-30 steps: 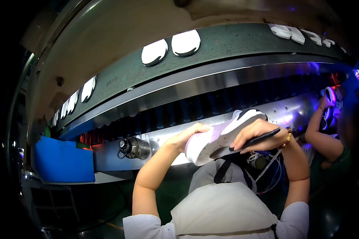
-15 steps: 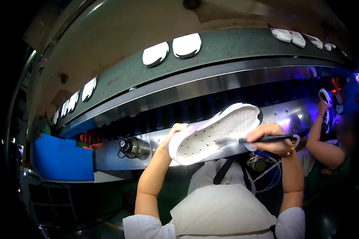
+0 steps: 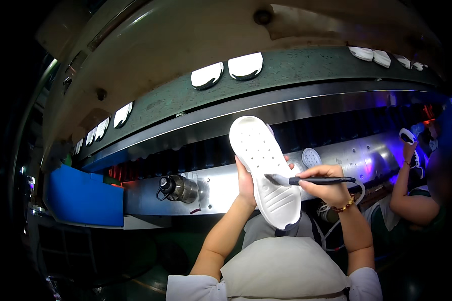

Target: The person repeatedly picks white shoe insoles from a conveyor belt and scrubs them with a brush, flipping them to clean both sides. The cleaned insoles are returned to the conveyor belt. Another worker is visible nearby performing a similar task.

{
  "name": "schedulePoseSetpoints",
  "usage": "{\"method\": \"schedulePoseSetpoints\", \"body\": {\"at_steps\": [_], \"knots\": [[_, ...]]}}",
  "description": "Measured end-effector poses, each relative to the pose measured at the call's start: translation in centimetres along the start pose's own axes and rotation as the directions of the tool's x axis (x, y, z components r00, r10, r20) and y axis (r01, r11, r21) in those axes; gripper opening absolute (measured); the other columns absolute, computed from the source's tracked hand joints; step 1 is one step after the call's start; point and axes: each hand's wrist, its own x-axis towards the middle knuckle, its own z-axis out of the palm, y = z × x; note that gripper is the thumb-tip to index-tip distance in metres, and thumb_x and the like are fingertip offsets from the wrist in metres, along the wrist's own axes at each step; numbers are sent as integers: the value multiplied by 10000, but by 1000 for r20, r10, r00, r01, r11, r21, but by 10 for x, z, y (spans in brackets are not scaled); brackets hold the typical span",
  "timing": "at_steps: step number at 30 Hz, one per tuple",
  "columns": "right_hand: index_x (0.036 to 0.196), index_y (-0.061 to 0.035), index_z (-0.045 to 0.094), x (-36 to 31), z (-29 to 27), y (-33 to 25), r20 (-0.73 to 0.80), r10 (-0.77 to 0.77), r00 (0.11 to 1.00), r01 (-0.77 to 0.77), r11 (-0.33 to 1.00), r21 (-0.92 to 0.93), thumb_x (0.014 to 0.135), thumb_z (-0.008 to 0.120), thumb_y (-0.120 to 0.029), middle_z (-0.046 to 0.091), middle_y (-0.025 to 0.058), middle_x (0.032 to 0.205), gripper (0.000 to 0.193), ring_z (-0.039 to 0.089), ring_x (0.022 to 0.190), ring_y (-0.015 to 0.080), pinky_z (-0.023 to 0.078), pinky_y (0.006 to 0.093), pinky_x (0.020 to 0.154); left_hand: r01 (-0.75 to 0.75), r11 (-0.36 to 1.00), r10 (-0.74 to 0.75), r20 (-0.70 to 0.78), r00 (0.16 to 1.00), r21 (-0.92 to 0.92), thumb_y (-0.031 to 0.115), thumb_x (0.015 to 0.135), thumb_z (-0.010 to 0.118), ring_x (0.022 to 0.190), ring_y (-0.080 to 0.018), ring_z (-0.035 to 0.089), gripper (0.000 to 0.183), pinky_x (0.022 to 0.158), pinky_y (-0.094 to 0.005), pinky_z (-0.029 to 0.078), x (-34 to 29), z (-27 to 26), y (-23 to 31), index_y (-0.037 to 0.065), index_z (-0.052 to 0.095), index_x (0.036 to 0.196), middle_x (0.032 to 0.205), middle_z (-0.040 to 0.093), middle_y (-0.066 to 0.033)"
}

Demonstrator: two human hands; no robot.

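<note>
A white shoe sole [image 3: 258, 145] with small holes and raised ridges stands at a steep tilt in front of me, its rounded end pointing away. My left hand [image 3: 245, 183] grips it by the middle, thumb on the left edge and fingertips showing at the right edge. Between the fingers and thumb of my right hand [image 3: 326, 189] is a brush [image 3: 282, 179] with a black handle. Its bristles touch the sole's face just below the middle. The sole's underside is hidden.
A metal bench [image 3: 211, 188] bears a dark-capped bottle [image 3: 178, 188] and an oval perforated disc [image 3: 311, 157]. Beyond runs a green conveyor belt [image 3: 296, 70] with several white soles [image 3: 207, 76]. A blue panel [image 3: 83, 195] stands left; a co-worker's arm [image 3: 404, 193] holds a shoe [image 3: 408, 135] right.
The sole has turned from lying slantwise to nearly lengthwise, and my left hand has moved right with it. The brush tip has shifted toward the sole's near half. The oval disc has come into sight.
</note>
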Motion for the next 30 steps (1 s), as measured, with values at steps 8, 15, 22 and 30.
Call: {"method": "schedulePoseSetpoints", "body": {"at_steps": [8,15,22,30], "knots": [[749,-42,595,-22,27,-8,262,-470,843,536,778,-329,640,639,-49,621,97,722,117,608,610,195,484,253,561,-156,987,153,-97,983,-27,733,710,87,967,-419,490,831,829,-520,399,7,5,16,156,287,1275,1109,487,-168],[803,-16,625,2,4,-22,186,-285,940,304,949,-83,666,651,-49,633,97,760,143,615,665,157,476,228,616,-122,992,123,54,991,-26,764,680,152,1013,-387,468,882,836,-496,402,6,15,12,119,283,1267,1130,454,-190],[833,-33,632,2,0,-18,379,-309,872,260,949,177,679,651,-34,631,117,827,155,617,737,170,482,242,686,-277,961,277,-9,961,21,765,672,227,987,-349,488,893,858,-606,321,15,17,31,86,293,1249,1093,479,-178],[851,-47,631,9,-11,-9,387,-335,859,261,937,232,652,682,-35,632,97,870,206,575,755,163,441,255,686,-280,959,283,91,955,-45,774,657,244,1019,-357,464,887,885,-613,294,20,23,46,124,273,1261,1144,427,-182]]}}
